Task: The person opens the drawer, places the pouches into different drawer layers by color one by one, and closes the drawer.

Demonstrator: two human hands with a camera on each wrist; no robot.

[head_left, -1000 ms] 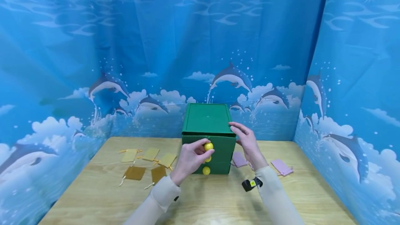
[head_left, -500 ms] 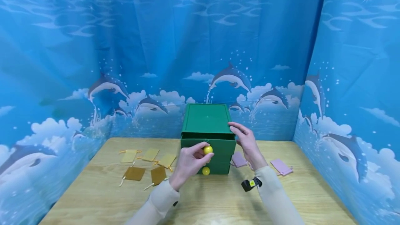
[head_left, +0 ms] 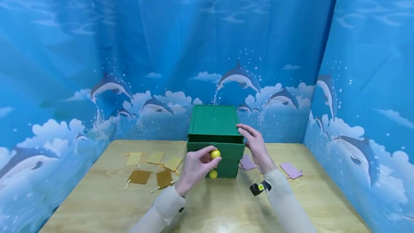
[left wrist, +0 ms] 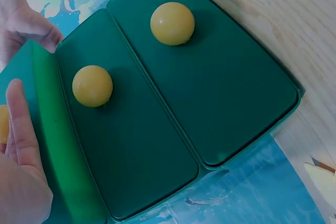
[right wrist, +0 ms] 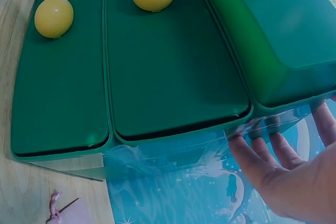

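A green drawer box with three stacked drawers stands in the middle of the table. My left hand pinches the round yellow knob of the top drawer between thumb and fingers. That drawer sticks out a little, leaving a dark gap under the box's lid edge. My right hand rests its fingers on the box's right side, near the upper front corner. In the left wrist view, the middle knob and bottom knob sit on drawers that are pushed in.
Left of the box lie several drawstring pouches, among them a yellow pouch and a brown pouch. To the right are a lilac pouch, partly behind the box, and another lilac pouch. Dolphin-printed curtains surround the wooden table.
The top drawer has slid out towards me, its gap widening, with my left hand on its knob. My right hand has stayed at the box's side.
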